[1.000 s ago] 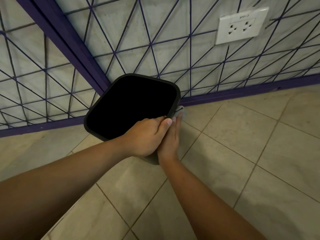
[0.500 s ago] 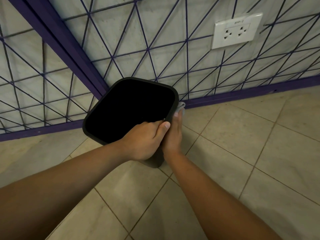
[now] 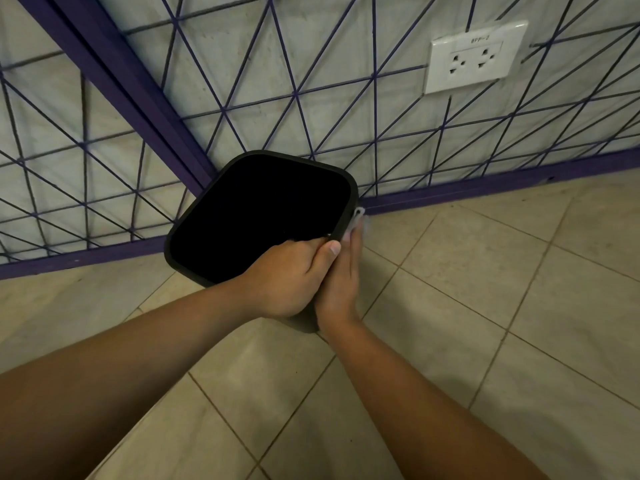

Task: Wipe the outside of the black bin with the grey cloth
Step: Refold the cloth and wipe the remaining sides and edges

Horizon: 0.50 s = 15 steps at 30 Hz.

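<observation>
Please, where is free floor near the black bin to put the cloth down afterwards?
Bare floor tiles lie right of the black bin, between the purple skirting and the right hand. More bare tiles lie left of the left hand, below the skirting. It is crowded at the bin's near right side, where both hands and the grey cloth meet.

We're looking at a pale wall (image 3: 311, 57) crossed by purple lines, a white socket (image 3: 476, 57) up right, a purple skirting (image 3: 485, 185) along the bottom, and beige floor tiles (image 3: 519, 306) in dim light
</observation>
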Each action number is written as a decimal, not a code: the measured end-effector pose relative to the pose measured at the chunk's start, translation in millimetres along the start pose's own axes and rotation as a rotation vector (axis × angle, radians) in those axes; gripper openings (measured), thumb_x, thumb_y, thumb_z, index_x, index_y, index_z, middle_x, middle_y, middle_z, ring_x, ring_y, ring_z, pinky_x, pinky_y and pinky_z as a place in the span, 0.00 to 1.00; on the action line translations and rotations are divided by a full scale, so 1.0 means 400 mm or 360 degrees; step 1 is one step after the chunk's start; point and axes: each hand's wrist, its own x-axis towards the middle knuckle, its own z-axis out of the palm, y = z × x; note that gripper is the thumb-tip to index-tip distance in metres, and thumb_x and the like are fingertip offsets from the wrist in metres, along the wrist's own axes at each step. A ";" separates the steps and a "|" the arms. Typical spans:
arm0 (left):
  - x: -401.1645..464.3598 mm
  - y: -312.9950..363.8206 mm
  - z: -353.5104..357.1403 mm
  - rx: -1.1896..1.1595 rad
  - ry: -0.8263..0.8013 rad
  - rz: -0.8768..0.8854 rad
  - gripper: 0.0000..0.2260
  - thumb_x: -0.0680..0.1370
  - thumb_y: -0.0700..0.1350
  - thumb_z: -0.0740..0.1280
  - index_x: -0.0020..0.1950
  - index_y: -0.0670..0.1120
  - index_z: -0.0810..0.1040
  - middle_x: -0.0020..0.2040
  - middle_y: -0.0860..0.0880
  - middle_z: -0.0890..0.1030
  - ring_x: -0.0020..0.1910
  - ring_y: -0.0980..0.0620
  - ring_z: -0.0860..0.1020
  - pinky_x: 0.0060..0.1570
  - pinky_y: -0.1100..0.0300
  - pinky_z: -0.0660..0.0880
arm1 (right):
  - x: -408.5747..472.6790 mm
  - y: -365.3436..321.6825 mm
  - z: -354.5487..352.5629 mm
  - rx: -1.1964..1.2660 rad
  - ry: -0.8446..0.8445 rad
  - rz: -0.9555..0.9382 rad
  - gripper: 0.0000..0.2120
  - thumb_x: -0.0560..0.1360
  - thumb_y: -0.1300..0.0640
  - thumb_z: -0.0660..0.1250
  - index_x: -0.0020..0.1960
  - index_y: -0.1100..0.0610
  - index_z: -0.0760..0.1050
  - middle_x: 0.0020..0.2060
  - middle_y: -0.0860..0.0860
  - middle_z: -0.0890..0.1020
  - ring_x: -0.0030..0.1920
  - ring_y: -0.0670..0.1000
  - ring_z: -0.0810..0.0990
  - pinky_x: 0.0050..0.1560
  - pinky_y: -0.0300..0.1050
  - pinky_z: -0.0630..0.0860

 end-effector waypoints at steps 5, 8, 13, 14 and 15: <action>0.002 0.001 0.002 0.0080 0.0038 -0.0021 0.17 0.86 0.52 0.51 0.49 0.49 0.76 0.43 0.51 0.80 0.45 0.54 0.79 0.48 0.59 0.71 | 0.055 0.013 -0.020 0.0094 -0.0023 0.0089 0.23 0.89 0.55 0.49 0.84 0.56 0.57 0.76 0.47 0.67 0.74 0.41 0.68 0.56 0.16 0.67; 0.001 -0.001 0.000 0.0011 0.0021 0.0017 0.19 0.86 0.52 0.50 0.58 0.45 0.79 0.48 0.48 0.83 0.49 0.53 0.81 0.54 0.55 0.75 | 0.019 0.012 -0.009 0.0052 -0.0063 -0.0066 0.23 0.89 0.51 0.50 0.83 0.49 0.54 0.82 0.42 0.56 0.75 0.27 0.61 0.68 0.20 0.60; 0.005 -0.002 0.000 0.0049 0.0028 -0.0011 0.18 0.85 0.53 0.50 0.46 0.49 0.75 0.39 0.50 0.80 0.40 0.53 0.80 0.45 0.55 0.73 | 0.023 0.051 -0.028 0.0080 -0.0138 -0.0070 0.27 0.88 0.48 0.51 0.82 0.62 0.57 0.77 0.53 0.69 0.68 0.30 0.75 0.69 0.28 0.70; 0.006 -0.003 0.000 0.0040 0.0032 -0.0004 0.18 0.85 0.53 0.50 0.49 0.47 0.77 0.41 0.49 0.81 0.42 0.53 0.80 0.47 0.54 0.74 | 0.047 0.042 -0.027 0.0058 -0.0124 -0.0028 0.22 0.89 0.54 0.49 0.80 0.61 0.60 0.73 0.52 0.73 0.63 0.28 0.77 0.64 0.24 0.71; 0.005 -0.004 0.001 0.0020 0.0027 0.0002 0.19 0.85 0.53 0.50 0.53 0.46 0.78 0.45 0.49 0.82 0.46 0.53 0.81 0.51 0.53 0.76 | 0.060 0.023 -0.023 0.0059 -0.0091 -0.0020 0.20 0.89 0.56 0.48 0.80 0.58 0.62 0.74 0.53 0.73 0.68 0.31 0.76 0.69 0.27 0.69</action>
